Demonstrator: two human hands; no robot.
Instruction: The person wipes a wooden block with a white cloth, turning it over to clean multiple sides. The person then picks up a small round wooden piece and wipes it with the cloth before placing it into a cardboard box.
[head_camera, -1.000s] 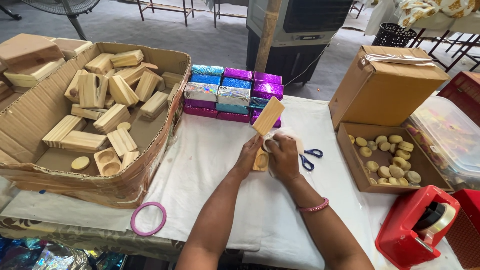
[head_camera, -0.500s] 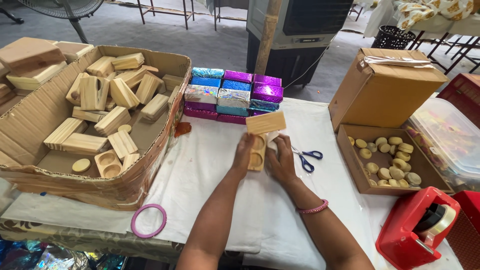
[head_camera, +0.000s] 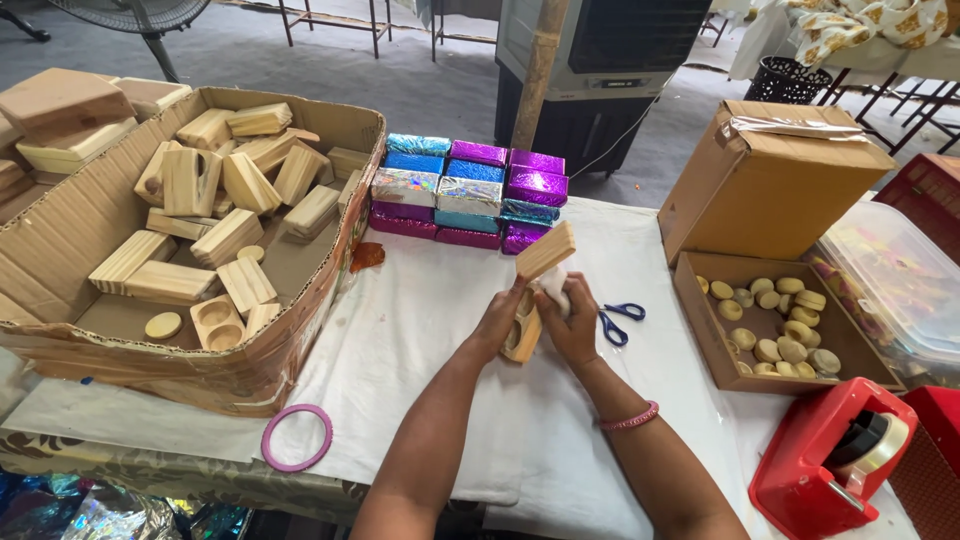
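Wooden box clasped between both hands' fingers.

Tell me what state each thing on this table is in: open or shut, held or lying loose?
Hinged wooden box: open, lid up, held by both hands.
Left hand: gripping the box.
Right hand: on the box, holding something white.
Scissors: shut, lying loose.
Large carton: open, holding wooden boxes.
Small cardboard box: open, holding round discs.
Foil-wrapped boxes: stacked, wrapped.
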